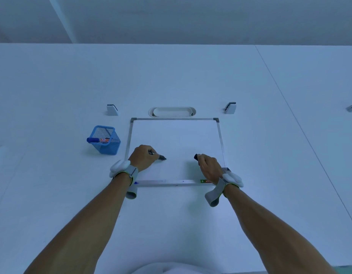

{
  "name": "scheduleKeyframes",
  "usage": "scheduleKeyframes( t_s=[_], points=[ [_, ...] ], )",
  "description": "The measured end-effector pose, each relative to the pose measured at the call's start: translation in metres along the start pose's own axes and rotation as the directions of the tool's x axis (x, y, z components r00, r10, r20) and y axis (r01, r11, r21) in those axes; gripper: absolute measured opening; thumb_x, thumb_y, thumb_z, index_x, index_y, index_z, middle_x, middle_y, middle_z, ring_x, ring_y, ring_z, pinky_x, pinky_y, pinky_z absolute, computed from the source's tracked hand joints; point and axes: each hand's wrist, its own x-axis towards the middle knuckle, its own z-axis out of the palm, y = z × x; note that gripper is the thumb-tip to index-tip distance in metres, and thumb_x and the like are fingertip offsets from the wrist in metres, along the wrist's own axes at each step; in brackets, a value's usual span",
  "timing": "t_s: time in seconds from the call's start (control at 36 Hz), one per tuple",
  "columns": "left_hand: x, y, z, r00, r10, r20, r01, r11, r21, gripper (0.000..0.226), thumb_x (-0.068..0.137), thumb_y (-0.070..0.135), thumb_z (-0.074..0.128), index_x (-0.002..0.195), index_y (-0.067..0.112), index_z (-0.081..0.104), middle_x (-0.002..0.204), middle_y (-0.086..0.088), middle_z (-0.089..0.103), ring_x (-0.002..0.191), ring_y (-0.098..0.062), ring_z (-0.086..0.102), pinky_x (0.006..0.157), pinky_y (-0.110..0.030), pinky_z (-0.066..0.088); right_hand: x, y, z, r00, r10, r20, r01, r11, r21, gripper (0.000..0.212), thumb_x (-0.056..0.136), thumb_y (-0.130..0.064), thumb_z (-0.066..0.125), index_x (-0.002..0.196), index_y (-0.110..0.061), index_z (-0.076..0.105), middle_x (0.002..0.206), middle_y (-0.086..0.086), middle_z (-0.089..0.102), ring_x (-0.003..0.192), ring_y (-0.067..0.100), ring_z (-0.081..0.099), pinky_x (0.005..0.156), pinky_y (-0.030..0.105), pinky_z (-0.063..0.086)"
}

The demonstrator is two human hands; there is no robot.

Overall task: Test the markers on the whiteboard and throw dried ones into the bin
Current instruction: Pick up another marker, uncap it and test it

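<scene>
Head view: left hand point(143, 157) pinches the marker point(159, 156), tip near the board point(175, 139); right fingers point(200, 158) clamp the cap point(196, 156). Bin point(105, 140) at ten o'clock; a faint stroke could misjudge good ink.

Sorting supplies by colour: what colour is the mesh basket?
Blue, the mesh basket; seen in the head view.

whiteboard point(175, 139) middle wide open, blue mesh bin point(106, 139) parked just left of it, oval tray point(172, 112) behind, counter point(270, 155) right side free
</scene>
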Motion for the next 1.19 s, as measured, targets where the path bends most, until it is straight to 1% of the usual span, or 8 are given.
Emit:
scheduleKeyframes(
  t_s=[0.17,0.31,0.44,0.56,0.64,0.75,0.97,1.19],
  points=[
    [-0.003,0.001,0.006,1.000,0.012,0.028,-0.012,1.000,-0.007,0.023,0.085,0.026,0.061,0.095,0.008,0.070,0.089,-0.005,0.065,0.079,-0.018,0.056,0.058,-0.020,0.040,-0.002,-0.009,0.000,1.000,-0.008,-0.008,0.009,0.997,0.083,0.026,0.089,-0.024,0.022,0.070,-0.009,0.034,0.063,0.011,0.042,0.058,0.022,0.032,0.058,0.033,0.026],
    [-0.006,-0.001,0.012,0.992,0.050,0.117,-0.049,0.999,-0.012,0.030,0.090,0.034,0.057,0.105,0.010,0.067,0.091,-0.004,0.062,0.082,-0.018,0.054,0.060,-0.020,0.038,-0.004,-0.013,-0.002,1.000,0.013,0.013,-0.015,0.992,0.122,0.029,0.099,-0.012,0.031,0.071,-0.008,0.036,0.065,0.012,0.044,0.059,0.022,0.035,0.060,0.033,0.028],
    [-0.009,-0.003,0.014,0.990,0.054,0.133,-0.054,0.999,-0.006,0.038,0.092,0.034,0.055,0.122,0.011,0.060,0.107,-0.006,0.064,0.096,-0.021,0.057,0.082,-0.023,0.039,-0.005,-0.015,-0.003,0.996,0.092,0.008,-0.091,0.970,0.226,0.038,0.101,-0.023,0.034,0.075,-0.003,0.051,0.069,0.009,0.055,0.063,0.024,0.048,0.065,0.034,0.037],
    [-0.010,-0.001,0.010,0.993,0.088,0.073,-0.082,0.993,-0.080,0.027,0.089,0.020,0.059,0.115,0.013,0.064,0.094,-0.006,0.065,0.083,-0.020,0.055,0.066,-0.020,0.039,-0.002,-0.014,-0.006,1.000,0.019,0.001,-0.018,0.981,0.195,0.030,0.100,-0.025,0.043,0.109,-0.005,0.064,0.096,0.010,0.069,0.080,0.020,0.056,0.074,0.029,0.040],
    [-0.014,0.002,0.002,0.996,0.086,-0.012,-0.086,0.966,-0.243,0.017,0.086,0.017,0.062,0.101,0.016,0.068,0.077,0.000,0.060,0.069,-0.015,0.051,0.058,-0.019,0.038,0.003,-0.014,-0.007,0.999,-0.021,-0.045,0.028,0.987,0.160,0.029,0.098,-0.022,0.049,0.119,-0.008,0.062,0.108,0.009,0.067,0.086,0.020,0.055,0.080,0.026,0.037],
    [-0.023,0.008,-0.007,0.996,0.093,-0.007,-0.091,0.949,-0.300,0.014,0.085,0.023,0.064,0.095,0.015,0.071,0.067,0.005,0.057,0.058,-0.009,0.048,0.055,-0.018,0.037,0.008,-0.018,-0.007,0.996,-0.048,-0.073,0.060,0.983,0.173,0.027,0.096,-0.020,0.051,0.118,-0.009,0.062,0.109,0.010,0.066,0.081,0.015,0.051,0.079,0.025,0.037],
    [-0.030,0.006,-0.007,0.995,0.101,0.013,-0.092,0.949,-0.301,0.018,0.086,0.025,0.065,0.093,0.012,0.073,0.067,0.001,0.055,0.059,-0.010,0.045,0.056,-0.020,0.034,0.009,-0.031,-0.004,0.987,-0.150,-0.055,0.158,0.971,0.181,0.023,0.096,-0.017,0.051,0.115,-0.011,0.063,0.106,0.007,0.066,0.080,0.012,0.049,0.078,0.024,0.038],
    [-0.035,0.004,-0.007,0.994,0.093,0.048,-0.076,0.957,-0.281,0.016,0.086,0.028,0.065,0.092,0.016,0.073,0.066,0.001,0.055,0.058,-0.010,0.044,0.055,-0.018,0.034,0.007,-0.038,-0.004,0.978,-0.210,0.008,0.205,0.960,0.190,0.022,0.096,-0.019,0.050,0.114,-0.014,0.063,0.104,0.006,0.065,0.087,0.027,0.059,0.082,0.034,0.047]
  ],
)
